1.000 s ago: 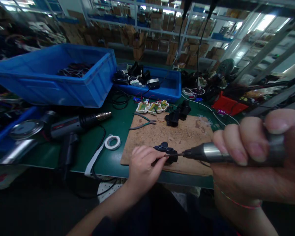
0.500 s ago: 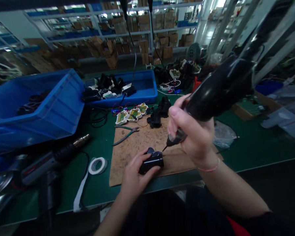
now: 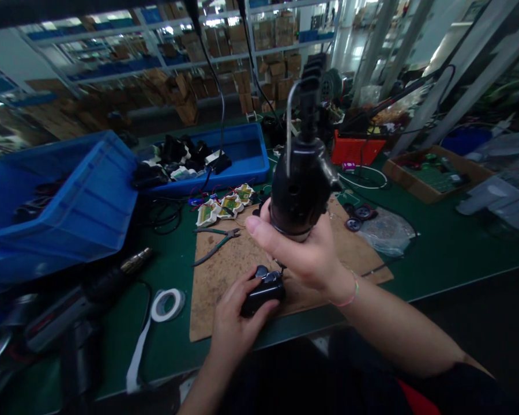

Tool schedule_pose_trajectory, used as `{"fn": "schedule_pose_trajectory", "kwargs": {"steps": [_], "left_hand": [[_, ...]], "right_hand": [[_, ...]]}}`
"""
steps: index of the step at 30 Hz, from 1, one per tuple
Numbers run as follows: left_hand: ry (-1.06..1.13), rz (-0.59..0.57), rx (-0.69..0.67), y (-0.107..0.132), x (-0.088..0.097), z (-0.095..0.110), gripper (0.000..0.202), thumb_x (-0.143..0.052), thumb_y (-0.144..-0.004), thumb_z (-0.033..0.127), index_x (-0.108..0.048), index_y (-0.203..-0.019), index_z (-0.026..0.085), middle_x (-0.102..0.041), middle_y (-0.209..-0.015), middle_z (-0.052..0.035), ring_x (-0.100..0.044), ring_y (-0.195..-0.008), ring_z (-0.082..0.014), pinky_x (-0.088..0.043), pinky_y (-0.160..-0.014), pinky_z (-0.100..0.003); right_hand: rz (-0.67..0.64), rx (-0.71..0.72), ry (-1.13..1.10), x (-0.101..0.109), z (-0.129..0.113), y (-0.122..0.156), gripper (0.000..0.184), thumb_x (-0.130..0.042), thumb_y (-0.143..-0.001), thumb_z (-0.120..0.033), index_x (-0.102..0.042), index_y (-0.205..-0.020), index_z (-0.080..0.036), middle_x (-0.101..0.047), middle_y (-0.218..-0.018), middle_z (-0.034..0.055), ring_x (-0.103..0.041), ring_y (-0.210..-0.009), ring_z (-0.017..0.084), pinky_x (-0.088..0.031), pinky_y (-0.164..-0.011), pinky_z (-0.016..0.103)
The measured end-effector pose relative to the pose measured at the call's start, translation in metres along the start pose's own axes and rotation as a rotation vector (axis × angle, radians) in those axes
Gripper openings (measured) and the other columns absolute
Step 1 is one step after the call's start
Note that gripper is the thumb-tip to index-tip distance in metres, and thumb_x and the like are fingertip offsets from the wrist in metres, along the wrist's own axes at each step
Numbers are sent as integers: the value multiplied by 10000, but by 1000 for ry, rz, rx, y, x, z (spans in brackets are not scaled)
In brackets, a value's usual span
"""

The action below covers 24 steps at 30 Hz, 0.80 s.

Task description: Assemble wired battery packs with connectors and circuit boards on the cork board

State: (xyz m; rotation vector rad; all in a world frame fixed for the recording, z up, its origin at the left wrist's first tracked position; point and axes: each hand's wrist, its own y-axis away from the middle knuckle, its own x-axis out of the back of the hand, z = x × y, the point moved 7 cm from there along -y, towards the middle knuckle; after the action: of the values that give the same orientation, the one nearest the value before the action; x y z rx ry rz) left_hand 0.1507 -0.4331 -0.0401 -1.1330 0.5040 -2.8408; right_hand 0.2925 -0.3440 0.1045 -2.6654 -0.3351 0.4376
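My left hand (image 3: 236, 311) grips a small glossy black housing (image 3: 263, 294) from its left side and holds it down on the brown board (image 3: 225, 271). My right hand (image 3: 303, 248) is wrapped round a black electric screwdriver (image 3: 298, 184), which stands nearly upright with its bit down. The bit's tip is at the right end of the housing; whether it sits in a screw I cannot tell. Cutting pliers (image 3: 218, 245) with green handles lie spread on the board's left part. Behind them are several white-framed green circuit boards (image 3: 229, 206).
A large blue bin (image 3: 64, 213) stands at the left, a shallow blue tray (image 3: 246, 173) with black parts behind. A heat gun (image 3: 78, 305) and white tape roll (image 3: 168, 305) lie left. To the right are a plastic bag (image 3: 389, 230), a cardboard box (image 3: 432, 193) and a red basket (image 3: 358, 148).
The screwdriver has swung from a rightward slant to nearly upright, and my right hand has moved left and down. The bit has come to the housing's end. My left hand keeps its hold.
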Motion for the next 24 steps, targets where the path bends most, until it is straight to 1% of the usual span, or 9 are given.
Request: {"fn": "schedule_pose_trajectory", "kwargs": {"steps": [5,8,12,15,17,19,21,22,24], "left_hand": [[10,-20,11,1,0,-2,379,-751,-853,375,-629,-1185,236,-661,-1313,-115,-641,-1191,-301,-535,-996,-499],[22,-20,11,1,0,-2,374,-754,-852,372,-631,-1180,239,-663,-1309,-112,-641,-1186,-298,-532,-993,-491],[20,-16,0,1,0,-2,367,-756,-850,379,-636,-1166,235,-673,-1289,-111,-636,-1190,-304,-534,-980,-484],[21,-18,-1,1,0,-3,372,-749,-855,385,-633,-1177,238,-682,-1270,-106,-638,-1188,-303,-537,-973,-479],[21,-16,-4,1,0,-3,366,-744,-859,385,-633,-1177,242,-679,-1280,-104,-643,-1180,-299,-537,-976,-482],[13,-9,-14,0,0,-3,372,-743,-860,386,-629,-1186,248,-672,-1300,-104,-645,-1181,-299,-537,-980,-491],[5,10,-28,0,0,-3,385,-745,-857,391,-623,-1196,256,-662,-1325,-106,-641,-1193,-302,-538,-986,-503],[3,21,-34,0,0,-3,389,-748,-855,393,-622,-1197,257,-656,-1336,-108,-640,-1200,-304,-537,-990,-511],[2,44,-46,1,1,-2,383,-754,-848,394,-628,-1181,252,-651,-1347,-117,-639,-1206,-308,-534,-1000,-526]], "right_hand": [[4,32,74,-5,5,-1,229,-814,-749,-298,-613,-707,-196,-580,-686,-30,-528,-618,119,-474,-594,270],[-36,17,85,-7,9,-1,190,-804,-759,-286,-635,-735,-200,-597,-705,-21,-544,-628,128,-479,-574,268],[-107,-2,104,-12,14,0,183,-825,-737,-262,-680,-839,-214,-612,-733,-20,-557,-644,141,-492,-577,279],[-114,-19,98,-16,18,1,201,-842,-723,-261,-676,-825,-211,-623,-750,-16,-575,-652,145,-504,-596,292],[-114,-18,90,-18,16,1,215,-853,-714,-278,-674,-809,-205,-640,-768,-7,-596,-667,152,-512,-608,299],[-139,-6,78,-20,7,1,240,-860,-710,-303,-684,-839,-203,-655,-785,-2,-604,-659,148,-513,-600,297],[-124,22,52,-12,-6,-1,236,-827,-757,-334,-685,-903,-215,-656,-798,-6,-588,-600,127,-495,-550,285],[-71,52,38,-2,-13,-3,215,-795,-796,-347,-677,-930,-227,-647,-797,-13,-568,-557,113,-476,-516,277],[155,174,11,31,-28,-9,155,-725,-867,-357,-648,-954,-254,-598,-743,-42,-495,-459,85,-413,-440,263]]}}
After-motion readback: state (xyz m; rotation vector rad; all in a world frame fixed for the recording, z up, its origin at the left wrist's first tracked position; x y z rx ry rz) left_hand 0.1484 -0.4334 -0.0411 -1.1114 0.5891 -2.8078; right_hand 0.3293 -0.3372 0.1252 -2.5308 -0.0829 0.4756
